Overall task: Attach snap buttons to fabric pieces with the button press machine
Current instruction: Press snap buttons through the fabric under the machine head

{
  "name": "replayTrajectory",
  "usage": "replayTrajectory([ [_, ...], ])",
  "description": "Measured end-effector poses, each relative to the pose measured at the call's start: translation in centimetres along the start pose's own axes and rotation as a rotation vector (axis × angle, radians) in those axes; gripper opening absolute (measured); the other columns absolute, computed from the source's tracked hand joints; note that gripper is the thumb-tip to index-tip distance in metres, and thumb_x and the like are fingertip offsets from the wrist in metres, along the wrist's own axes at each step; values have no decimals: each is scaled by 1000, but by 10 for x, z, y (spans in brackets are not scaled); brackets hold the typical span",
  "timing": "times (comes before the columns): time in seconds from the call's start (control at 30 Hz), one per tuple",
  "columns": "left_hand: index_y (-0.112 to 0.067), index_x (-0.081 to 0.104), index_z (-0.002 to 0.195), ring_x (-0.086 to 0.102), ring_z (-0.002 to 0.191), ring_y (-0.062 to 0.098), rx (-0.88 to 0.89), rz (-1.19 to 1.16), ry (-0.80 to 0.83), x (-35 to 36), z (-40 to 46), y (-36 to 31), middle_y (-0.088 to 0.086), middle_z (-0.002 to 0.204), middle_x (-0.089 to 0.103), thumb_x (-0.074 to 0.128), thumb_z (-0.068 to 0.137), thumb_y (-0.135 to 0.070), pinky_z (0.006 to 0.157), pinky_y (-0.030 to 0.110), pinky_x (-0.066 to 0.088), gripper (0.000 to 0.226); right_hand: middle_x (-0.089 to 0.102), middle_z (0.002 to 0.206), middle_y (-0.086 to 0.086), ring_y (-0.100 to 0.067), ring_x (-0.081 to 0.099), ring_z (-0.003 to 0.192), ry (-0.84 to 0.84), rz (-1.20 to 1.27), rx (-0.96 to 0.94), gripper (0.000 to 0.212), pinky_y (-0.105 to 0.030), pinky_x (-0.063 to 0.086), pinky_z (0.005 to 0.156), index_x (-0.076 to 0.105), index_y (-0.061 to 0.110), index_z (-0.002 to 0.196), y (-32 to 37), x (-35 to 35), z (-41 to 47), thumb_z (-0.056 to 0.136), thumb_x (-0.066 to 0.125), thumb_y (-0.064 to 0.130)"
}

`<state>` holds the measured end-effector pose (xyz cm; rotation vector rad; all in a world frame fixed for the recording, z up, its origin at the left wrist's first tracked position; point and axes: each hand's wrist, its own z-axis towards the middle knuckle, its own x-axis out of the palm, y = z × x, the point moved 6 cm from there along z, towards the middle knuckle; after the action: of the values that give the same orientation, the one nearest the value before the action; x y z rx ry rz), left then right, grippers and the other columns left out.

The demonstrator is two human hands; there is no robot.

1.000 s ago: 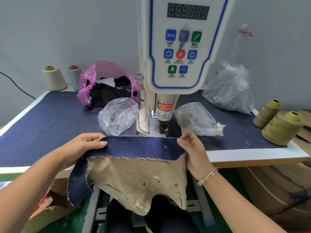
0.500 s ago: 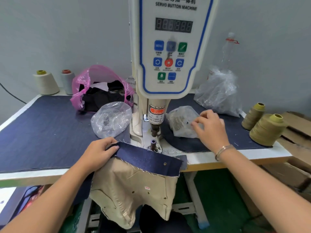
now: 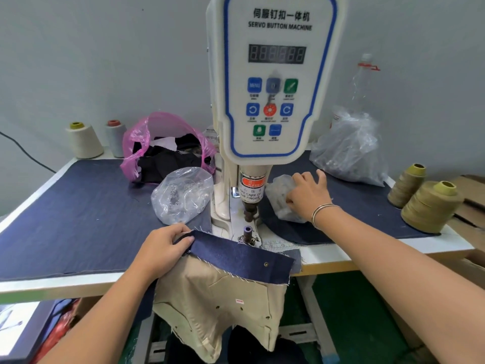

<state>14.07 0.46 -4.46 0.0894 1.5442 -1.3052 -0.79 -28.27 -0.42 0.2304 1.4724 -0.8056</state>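
At the front edge of the table, our left hand [image 3: 164,249] pinches the left end of the dark blue denim band [image 3: 237,254] sewn to the hanging tan fabric piece [image 3: 223,306], thumb on top, fingers curled under. The band's long axis runs left to right, slanting down toward its free right end, where one small metal snap [image 3: 265,264] is already set. The band lies just in front of the press's lower die post [image 3: 247,232], under the white servo button machine [image 3: 273,82]. Our right hand [image 3: 308,197] is well apart from the band, behind and right of the die, fingers curled into the small clear plastic bag of snap parts [image 3: 279,198]; whether they have caught a part we cannot tell. So the left hand is nearer, and we judge it must slide the band back onto the post.
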Motion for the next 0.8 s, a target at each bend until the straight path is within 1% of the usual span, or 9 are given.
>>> replayTrajectory([
  [0.1, -37, 62, 72, 60, 78, 2, 1, 0, -5, 0, 0, 0, -15, 73, 68, 64, 86, -19, 69, 25, 44, 22, 42, 127, -1, -24, 38, 120, 33, 31, 31, 31, -52, 9, 112, 63, 24, 116, 2, 1, 2, 95, 42, 32],
  [0.2, -36, 62, 72, 61, 78, 3, -1, -1, -5, 1, 0, 0, -13, 73, 68, 64, 86, -18, 71, 27, 45, 23, 42, 125, -2, -24, 39, 120, 65, 69, 45, 29, -52, 10, 111, 63, 23, 116, 5, 3, 4, 93, 46, 28],
  [0.33, -36, 61, 71, 60, 76, 4, -7, -14, -2, 1, 0, 0, -15, 71, 66, 64, 86, -17, 71, 26, 44, 24, 45, 122, -3, -24, 41, 117, 76, 129, 84, 29, -51, 11, 111, 61, 18, 116, 3, 3, 4, 92, 47, 27],
  [0.5, -35, 61, 72, 61, 78, 7, -15, -10, 1, 2, -1, 0, -14, 71, 66, 64, 87, -18, 73, 31, 45, 23, 45, 128, -2, -25, 41, 121, 118, 38, 47, 31, -55, 7, 112, 59, 19, 120, 8, 3, 5, 91, 50, 25],
  [0.63, -35, 61, 72, 61, 78, 5, -11, -10, 2, 1, 0, 0, -14, 72, 67, 64, 87, -19, 72, 29, 45, 22, 44, 132, -2, -25, 41, 123, 114, -33, 3, 30, -56, 6, 112, 61, 21, 117, 12, 1, 6, 87, 56, 24],
  [0.73, -36, 61, 72, 60, 77, 3, -5, -2, 0, 1, 0, -1, -13, 72, 67, 64, 87, -19, 72, 27, 44, 22, 44, 133, -2, -24, 41, 123, 133, -36, -4, 30, -57, 5, 112, 62, 21, 117, 12, 0, 5, 87, 55, 23],
  [0.8, -35, 61, 73, 60, 77, 2, -7, 0, 1, 1, 0, 0, -14, 72, 67, 64, 87, -19, 71, 27, 44, 22, 45, 130, -1, -24, 42, 121, 144, -1, 1, 29, -57, 5, 111, 62, 21, 116, 11, -2, 4, 89, 52, 26],
])
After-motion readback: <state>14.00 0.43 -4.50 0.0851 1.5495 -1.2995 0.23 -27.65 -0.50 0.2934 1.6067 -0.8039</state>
